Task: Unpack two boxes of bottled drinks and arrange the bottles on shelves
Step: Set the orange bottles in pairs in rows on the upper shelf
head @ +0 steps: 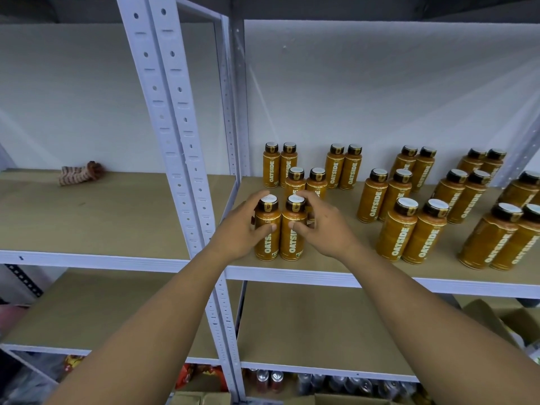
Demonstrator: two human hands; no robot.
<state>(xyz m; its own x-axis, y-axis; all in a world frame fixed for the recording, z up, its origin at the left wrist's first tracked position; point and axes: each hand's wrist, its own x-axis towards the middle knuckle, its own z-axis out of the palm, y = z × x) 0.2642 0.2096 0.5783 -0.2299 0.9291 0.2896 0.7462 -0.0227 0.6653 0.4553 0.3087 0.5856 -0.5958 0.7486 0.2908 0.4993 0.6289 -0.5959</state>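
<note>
- The left hand [242,229] is wrapped round the left amber plastic bottle [266,248], thumb across the front of the label and fingers behind the shoulder under the dark cap
- The right hand [325,229] grasps the right amber plastic bottle [293,247] in the same way, so each hand steers one bottle
- Both bottles stand upright and touch side to side at the near left corner of the tan board shelf [336,260], close to its white metal front edge; their bases appear to be down on the board
- Holding them high on the body seems meant to press the two together and square them up as a pair, with the "OATSIDE" lettering facing out
- Behind them a middle pair of amber bottles [306,178] and a far pair of amber bottles [280,166] form one line from far to near, which this pair completes
- To the right, the other amber bottles [412,230] stand in matching pairs with gaps between them
- A brown cardboard box [493,317] shows at the lower right, probably the source; its contents are hidden
- On the left shelf, far back, lies a crumpled red-and-white patterned bundle [80,172]
- Silver metal cans [270,378] sit on the bottom level
</note>
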